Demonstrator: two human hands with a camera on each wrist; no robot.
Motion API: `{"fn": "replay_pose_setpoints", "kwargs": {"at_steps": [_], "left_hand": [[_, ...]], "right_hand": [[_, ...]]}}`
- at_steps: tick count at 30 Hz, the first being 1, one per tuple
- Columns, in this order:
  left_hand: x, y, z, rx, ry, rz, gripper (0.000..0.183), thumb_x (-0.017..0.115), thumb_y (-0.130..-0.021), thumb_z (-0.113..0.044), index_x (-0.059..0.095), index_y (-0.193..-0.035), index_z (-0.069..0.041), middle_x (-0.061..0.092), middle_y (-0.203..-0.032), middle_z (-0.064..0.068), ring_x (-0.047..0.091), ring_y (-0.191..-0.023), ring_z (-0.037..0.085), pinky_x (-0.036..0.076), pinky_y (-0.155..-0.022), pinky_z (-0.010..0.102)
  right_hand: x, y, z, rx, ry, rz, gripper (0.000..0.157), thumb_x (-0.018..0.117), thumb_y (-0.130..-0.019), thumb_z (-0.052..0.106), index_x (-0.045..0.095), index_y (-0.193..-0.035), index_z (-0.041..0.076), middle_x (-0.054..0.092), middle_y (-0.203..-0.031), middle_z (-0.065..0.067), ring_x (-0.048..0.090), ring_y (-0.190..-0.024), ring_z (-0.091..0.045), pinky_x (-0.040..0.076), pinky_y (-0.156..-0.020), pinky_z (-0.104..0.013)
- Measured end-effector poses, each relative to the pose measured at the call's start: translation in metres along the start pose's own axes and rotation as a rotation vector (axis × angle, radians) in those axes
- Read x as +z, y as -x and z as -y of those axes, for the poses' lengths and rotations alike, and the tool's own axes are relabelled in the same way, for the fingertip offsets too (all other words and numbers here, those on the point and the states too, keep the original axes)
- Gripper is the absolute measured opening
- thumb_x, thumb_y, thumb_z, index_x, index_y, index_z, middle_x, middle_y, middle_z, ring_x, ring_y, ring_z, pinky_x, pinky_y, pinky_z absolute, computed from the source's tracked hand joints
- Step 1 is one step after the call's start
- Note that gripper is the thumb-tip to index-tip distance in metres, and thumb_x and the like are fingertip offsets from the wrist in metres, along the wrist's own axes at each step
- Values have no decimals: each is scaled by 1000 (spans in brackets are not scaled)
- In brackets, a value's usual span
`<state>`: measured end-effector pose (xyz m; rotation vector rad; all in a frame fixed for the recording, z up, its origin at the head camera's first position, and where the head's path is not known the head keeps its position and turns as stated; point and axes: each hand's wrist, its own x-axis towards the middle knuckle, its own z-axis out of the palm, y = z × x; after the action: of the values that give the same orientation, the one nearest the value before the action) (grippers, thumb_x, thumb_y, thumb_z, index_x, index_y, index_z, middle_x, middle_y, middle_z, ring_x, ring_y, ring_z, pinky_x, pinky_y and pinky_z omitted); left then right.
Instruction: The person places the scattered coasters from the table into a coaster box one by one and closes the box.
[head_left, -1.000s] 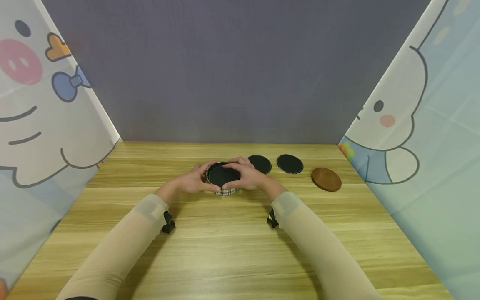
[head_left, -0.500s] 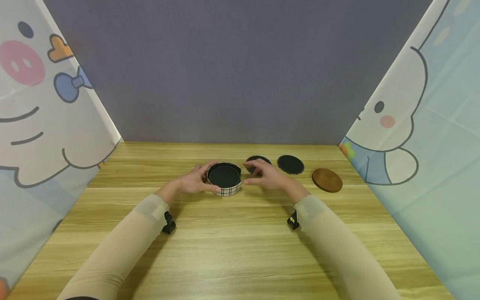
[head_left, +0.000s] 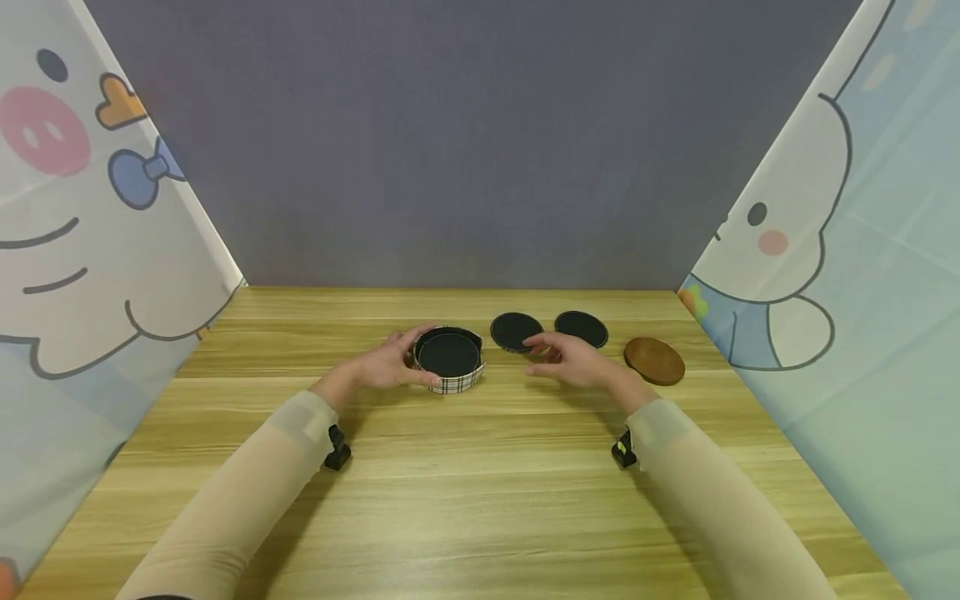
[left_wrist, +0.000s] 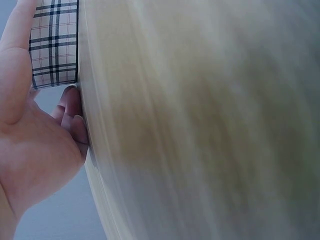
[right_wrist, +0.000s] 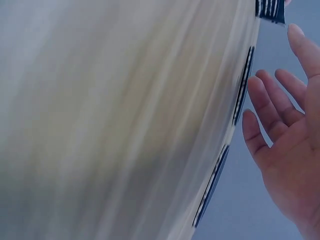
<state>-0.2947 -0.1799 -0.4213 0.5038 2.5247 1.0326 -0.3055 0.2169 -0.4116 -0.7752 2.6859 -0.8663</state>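
Along the near edge, two pale sleeves [head_left: 232, 492] extend across a wood-grain table [head_left: 450, 492]. Beyond them, the left hand [head_left: 384, 362] grips the left side of a round plaid box [head_left: 459, 384], thumb in front, the black interior facing up. The right hand [head_left: 576, 361], loosely curved and holding nothing, hovers between box and brown disc [head_left: 655, 361]. Farther back lie two black discs [head_left: 512, 330], side by side; behind everything rises a grey backdrop [head_left: 465, 150].

The left hand [head_left: 384, 363] grips a round plaid box [head_left: 457, 384] while the right hand [head_left: 576, 362] hangs near two black discs [head_left: 513, 331].
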Motion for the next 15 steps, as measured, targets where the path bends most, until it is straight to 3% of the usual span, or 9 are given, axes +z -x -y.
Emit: {"fn": "replay_pose_setpoints", "kwargs": {"at_steps": [8,12,15], "left_hand": [[0,0,0,-7,19,3,118,89,-89,-58,15,-177,-34,22,-164,30,52,-133,41,37,-118,70],[0,-1,0,-7,23,3,118,90,-89,-57,16,-177,-33,22,-164,30,53,-132,41,39,-117,68],[1,-1,0,-2,23,1,117,90,-89,-57,17,-177,-32,23,-163,30,52,-133,42,39,-117,69]], "right_hand": [[-12,6,-14,25,-2,-5,57,78,-105,34,62,-155,12,68,-139,-12,69,-113,-23,57,-103,-50],[-15,0,-18,9,37,-11,48,74,-108,31,66,-153,15,63,-134,-14,63,-109,-27,53,-100,-53],[-16,-9,-19,2,80,-19,46,72,-109,31,66,-153,18,60,-143,-18,58,-122,-37,48,-105,-59]]}}
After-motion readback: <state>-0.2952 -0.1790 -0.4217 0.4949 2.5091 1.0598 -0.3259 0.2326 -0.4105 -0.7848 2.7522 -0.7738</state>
